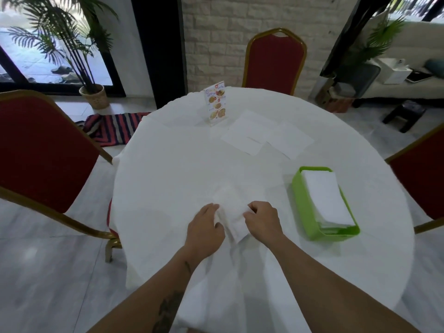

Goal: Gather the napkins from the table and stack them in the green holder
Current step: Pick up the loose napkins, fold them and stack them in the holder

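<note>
A white napkin (231,212) lies on the round white table (173,164) near its front edge. My left hand (206,227) holds its left edge with curled fingers and thumb. My right hand (263,218) pinches its right edge. The green holder (306,212) stands to the right, a stack of white napkins (326,198) inside it. Farther back, two or three flat white napkins (266,135) lie spread and overlapping on the cloth.
A standing menu card (215,103) is at the back of the table, left of the spread napkins. Red chairs with gold frames stand at the left (40,150), the back (275,61) and the right (420,179). A potted palm (93,92) and striped cloth (115,128) are on the floor.
</note>
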Demonstrator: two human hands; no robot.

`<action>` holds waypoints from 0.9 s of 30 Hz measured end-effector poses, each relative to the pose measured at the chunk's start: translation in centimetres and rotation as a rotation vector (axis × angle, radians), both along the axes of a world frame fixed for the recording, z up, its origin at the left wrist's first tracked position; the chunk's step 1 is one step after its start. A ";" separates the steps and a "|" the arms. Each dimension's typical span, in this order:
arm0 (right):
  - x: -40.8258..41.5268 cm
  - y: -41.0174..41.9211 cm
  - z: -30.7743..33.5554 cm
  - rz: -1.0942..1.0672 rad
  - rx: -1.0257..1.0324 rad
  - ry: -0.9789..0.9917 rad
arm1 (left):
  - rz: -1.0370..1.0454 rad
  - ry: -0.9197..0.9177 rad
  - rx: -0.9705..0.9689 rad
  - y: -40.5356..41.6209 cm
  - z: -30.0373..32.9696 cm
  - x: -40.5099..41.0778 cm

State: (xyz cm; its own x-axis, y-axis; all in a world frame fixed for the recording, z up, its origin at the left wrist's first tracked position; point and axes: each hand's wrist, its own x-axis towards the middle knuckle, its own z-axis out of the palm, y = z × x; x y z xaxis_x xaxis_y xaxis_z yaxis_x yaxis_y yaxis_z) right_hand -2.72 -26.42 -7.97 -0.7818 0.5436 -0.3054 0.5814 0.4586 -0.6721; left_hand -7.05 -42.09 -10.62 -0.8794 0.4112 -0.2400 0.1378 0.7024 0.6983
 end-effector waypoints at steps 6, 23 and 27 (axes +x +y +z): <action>1.2 6.7 4.7 -0.100 0.067 0.236 | -0.001 0.053 0.173 7.2 4.3 -0.2; 8.3 20.3 4.9 -0.415 -0.147 0.093 | -0.317 0.039 -0.047 19.8 6.0 5.9; 8.7 20.9 5.2 -0.300 -0.069 0.020 | -0.312 0.092 -0.067 21.4 5.9 6.7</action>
